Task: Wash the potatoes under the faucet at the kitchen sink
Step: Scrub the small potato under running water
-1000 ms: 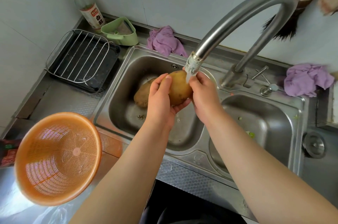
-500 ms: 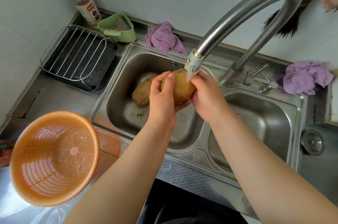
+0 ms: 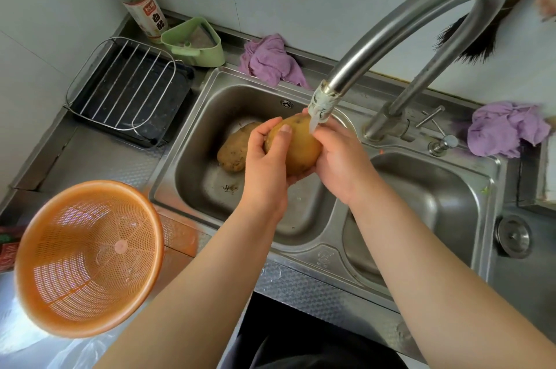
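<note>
While water falls from the faucet (image 3: 403, 37) spout, both hands grip one potato (image 3: 296, 149) over the left basin.
Left hand (image 3: 264, 170): curled round the potato's near left side, thumb on top.
Right hand (image 3: 340, 162): cupped against the potato's right side, fingers hidden behind it.
Second potato (image 3: 233, 150): lying on the floor of the left basin of the sink (image 3: 192, 158), just behind the left hand.
Left counter (image 3: 90, 155): orange colander (image 3: 87, 257) near the front edge, wire rack in a dark tray (image 3: 126, 88) behind it.
Back ledge: bottle (image 3: 141, 4), green container (image 3: 195, 40), purple cloth (image 3: 270, 60).
Right side: another purple cloth (image 3: 505, 128), sink plug (image 3: 513, 236).
</note>
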